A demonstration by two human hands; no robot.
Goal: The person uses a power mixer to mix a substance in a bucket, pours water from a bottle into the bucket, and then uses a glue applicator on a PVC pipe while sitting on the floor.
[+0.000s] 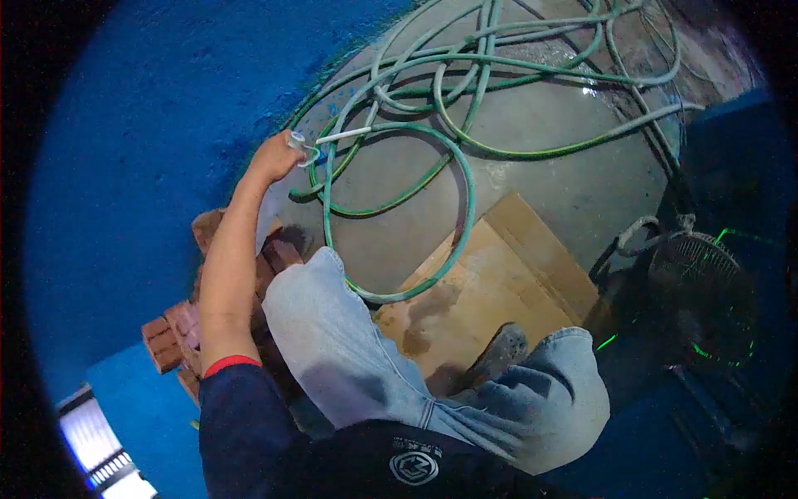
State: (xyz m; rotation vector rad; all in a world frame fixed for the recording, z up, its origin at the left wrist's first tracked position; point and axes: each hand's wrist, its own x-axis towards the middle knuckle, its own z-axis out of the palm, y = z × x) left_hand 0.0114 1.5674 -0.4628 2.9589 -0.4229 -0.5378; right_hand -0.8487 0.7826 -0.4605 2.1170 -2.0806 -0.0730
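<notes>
At the end of the stretched-out left arm (229, 266), the left hand (277, 158) has its fingers curled around a small clear thing (297, 140). It is too small and blurry to tell just what it is. The clear thing pokes out on the right side of the hand. The right hand does not show, so I cannot tell if it holds something.

Just to the right of the left hand is a thin white piece (345, 135), next to the long green hose (471, 191). The hose lies in big messy loops on the gray floor (549, 191), beyond the hand and off to its right. One loop comes back past the hand, close to the knee of the blue jeans (307, 299).

Left of the hand is a rough blue wall (183, 108). Nearer the body than the hand, red bricks (179, 328) sit around the arm. Well off to the right of the hand, and nearer the body, lies a flat brown cardboard (532, 274) with a dark shoe (503, 349) over it.
</notes>
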